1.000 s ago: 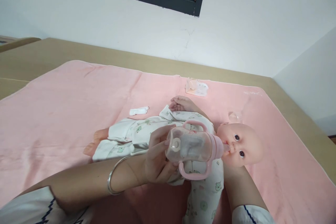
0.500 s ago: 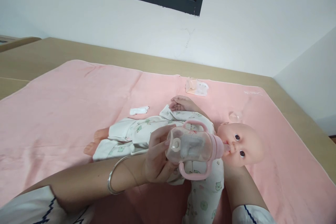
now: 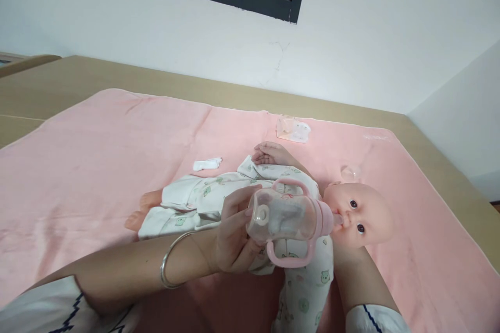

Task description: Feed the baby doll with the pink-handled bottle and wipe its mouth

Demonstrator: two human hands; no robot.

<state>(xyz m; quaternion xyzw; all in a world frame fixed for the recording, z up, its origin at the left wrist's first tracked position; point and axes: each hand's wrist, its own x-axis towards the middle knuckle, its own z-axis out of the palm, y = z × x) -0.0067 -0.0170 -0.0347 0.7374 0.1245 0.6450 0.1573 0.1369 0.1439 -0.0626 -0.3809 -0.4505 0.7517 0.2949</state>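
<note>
A baby doll [image 3: 361, 214] in a white printed suit lies on its back on a pink blanket [image 3: 97, 166], head to the right. My left hand [image 3: 234, 234] is wrapped round the base of a clear baby bottle [image 3: 287, 216] with pink handles, and its teat rests at the doll's mouth. My right forearm [image 3: 359, 276] reaches under the doll's head. That hand is hidden beneath the doll, so its fingers do not show. A silver bangle sits on my left wrist.
A small white folded cloth [image 3: 207, 164] lies on the blanket behind the doll. A clear packet [image 3: 292, 130] sits near the blanket's far edge, and a small clear cap [image 3: 350, 172] lies by the doll's head. The wooden table [image 3: 58, 75] meets a white wall.
</note>
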